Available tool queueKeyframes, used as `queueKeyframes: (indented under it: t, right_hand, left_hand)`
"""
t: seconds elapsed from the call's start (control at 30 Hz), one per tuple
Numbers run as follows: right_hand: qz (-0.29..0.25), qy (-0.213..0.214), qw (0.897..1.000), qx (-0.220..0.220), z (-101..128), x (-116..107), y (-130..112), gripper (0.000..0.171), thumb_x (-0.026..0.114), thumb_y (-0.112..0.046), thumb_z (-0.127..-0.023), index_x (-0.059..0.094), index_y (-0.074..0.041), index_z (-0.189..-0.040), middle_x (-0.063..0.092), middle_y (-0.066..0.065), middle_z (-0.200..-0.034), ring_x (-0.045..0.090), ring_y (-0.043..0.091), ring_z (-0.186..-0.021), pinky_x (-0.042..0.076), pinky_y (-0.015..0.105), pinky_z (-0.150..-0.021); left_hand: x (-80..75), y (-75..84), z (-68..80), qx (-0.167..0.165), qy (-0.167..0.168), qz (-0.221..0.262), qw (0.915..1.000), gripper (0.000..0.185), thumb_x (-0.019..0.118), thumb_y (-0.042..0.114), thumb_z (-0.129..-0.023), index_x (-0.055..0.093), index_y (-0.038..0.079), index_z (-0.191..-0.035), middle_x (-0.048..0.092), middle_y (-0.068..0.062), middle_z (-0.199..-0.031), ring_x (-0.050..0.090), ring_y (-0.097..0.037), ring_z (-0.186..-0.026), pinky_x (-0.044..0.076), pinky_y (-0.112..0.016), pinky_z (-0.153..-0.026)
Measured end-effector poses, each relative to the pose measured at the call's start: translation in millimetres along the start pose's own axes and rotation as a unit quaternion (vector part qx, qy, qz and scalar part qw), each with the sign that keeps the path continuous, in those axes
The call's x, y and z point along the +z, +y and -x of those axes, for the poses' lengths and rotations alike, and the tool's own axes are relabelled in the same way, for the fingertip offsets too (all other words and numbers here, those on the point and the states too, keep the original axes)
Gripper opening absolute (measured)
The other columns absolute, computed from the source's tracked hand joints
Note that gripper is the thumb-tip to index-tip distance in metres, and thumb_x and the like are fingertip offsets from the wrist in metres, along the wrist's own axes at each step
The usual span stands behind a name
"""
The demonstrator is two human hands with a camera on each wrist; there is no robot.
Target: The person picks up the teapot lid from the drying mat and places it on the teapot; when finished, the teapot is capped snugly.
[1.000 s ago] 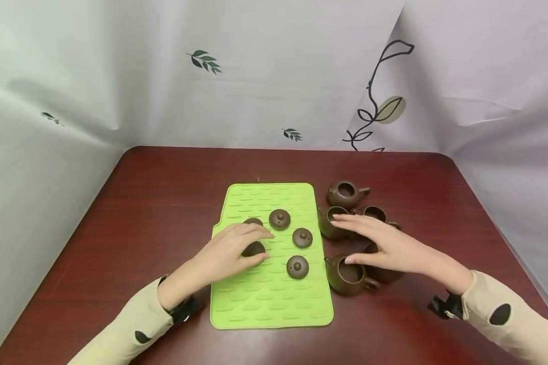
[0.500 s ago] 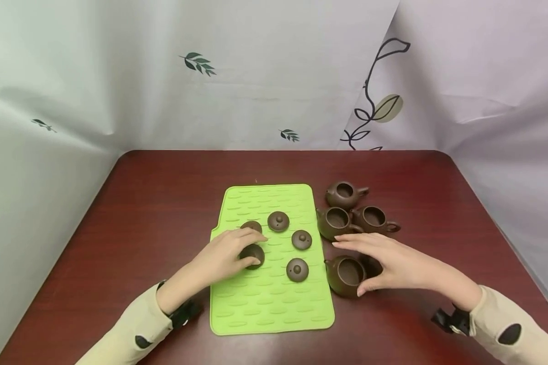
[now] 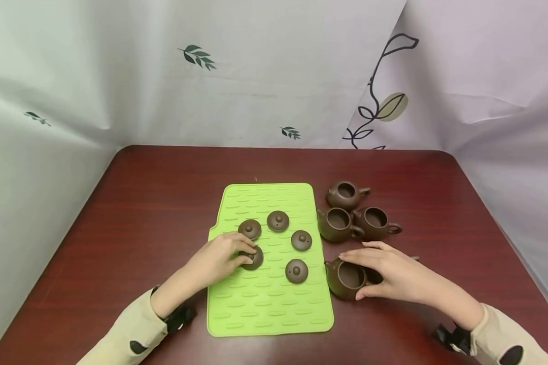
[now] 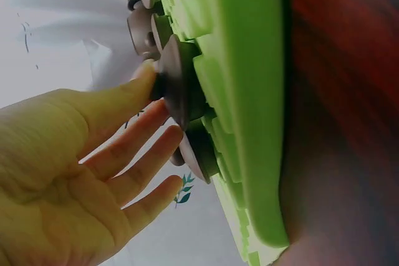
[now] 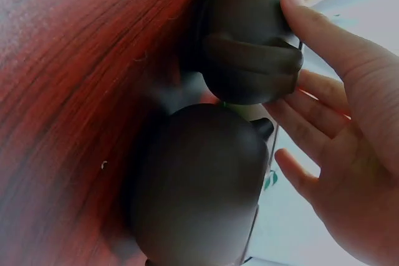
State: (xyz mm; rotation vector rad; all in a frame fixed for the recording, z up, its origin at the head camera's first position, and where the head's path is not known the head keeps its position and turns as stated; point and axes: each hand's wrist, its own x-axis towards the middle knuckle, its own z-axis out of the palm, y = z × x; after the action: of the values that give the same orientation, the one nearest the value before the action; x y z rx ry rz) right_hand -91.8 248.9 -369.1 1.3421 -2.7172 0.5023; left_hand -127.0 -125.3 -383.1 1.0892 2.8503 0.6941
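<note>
Evidently, left fingers (image 3: 239,246) pinch a lid (image 3: 257,257); at its three o'clock, right fingers (image 3: 362,257) curl round a pot (image 3: 344,280).

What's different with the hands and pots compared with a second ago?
The left hand drew in from above the lids and now pinches the near-left lid by its knob. The right hand moved nearer the wearer, and its thumb and fingers are now round the near pot. The other lids, mat and visible pots stayed put.

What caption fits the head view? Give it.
Left hand pinches a lid on a green mat; right hand at a teapot.
</note>
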Motion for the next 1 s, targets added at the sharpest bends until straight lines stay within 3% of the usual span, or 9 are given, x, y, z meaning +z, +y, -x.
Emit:
queueKeyframes:
  t: [0.2, 0.4, 0.73, 1.0]
  right_hand:
    - [0.016, 0.008, 1.0, 0.009, 0, 1, 0, 0.064, 0.078, -0.051, -0.064, 0.064, -0.014, -0.115, 0.065, -0.009, -0.111, 0.06, 0.014, -0.102, 0.035, 0.035, -0.094]
    - [0.013, -0.001, 0.999, 0.029, 3, 2, 0, 0.064, 0.077, -0.053, -0.065, 0.063, -0.016, -0.115, 0.064, -0.011, -0.11, 0.059, 0.012, -0.102, 0.041, 0.037, -0.09]
    - [-0.01, -0.026, 0.998, 0.058, -1, 2, 2, 0.064, 0.08, -0.05, -0.064, 0.061, -0.019, -0.116, 0.061, -0.014, -0.111, 0.057, 0.013, -0.104, 0.046, 0.042, -0.087]
    - [-0.027, -0.049, 0.997, 0.054, -9, 0, 3, 0.062, 0.078, -0.051, -0.068, 0.061, -0.017, -0.117, 0.061, -0.011, -0.112, 0.058, 0.015, -0.104, 0.047, 0.042, -0.086]
  left_hand:
    - [5.6, 1.1, -3.7, 0.031, 0.041, -0.02, 0.9985, 0.012, 0.074, 0.017, -0.08, 0.074, 0.013, -0.091, 0.069, 0.002, -0.097, 0.063, -0.015, -0.095, 0.05, -0.034, -0.086]
    - [8.7, 8.6, -7.0, 0.05, 0.069, 0.012, 0.9963, 0.011, 0.071, 0.015, -0.083, 0.072, 0.015, -0.094, 0.069, 0.006, -0.095, 0.063, -0.01, -0.094, 0.049, -0.031, -0.087]
    - [6.5, 33.3, -18.6, 0.081, 0.062, 0.025, 0.9945, 0.011, 0.065, 0.017, -0.088, 0.069, 0.017, -0.098, 0.067, 0.008, -0.099, 0.062, -0.007, -0.096, 0.051, -0.026, -0.083]
    - [3.5, 62.6, -42.1, 0.154, 0.047, 0.016, 0.9868, 0.011, 0.064, 0.018, -0.089, 0.069, 0.014, -0.097, 0.067, 0.006, -0.098, 0.062, -0.006, -0.095, 0.049, -0.018, -0.084]
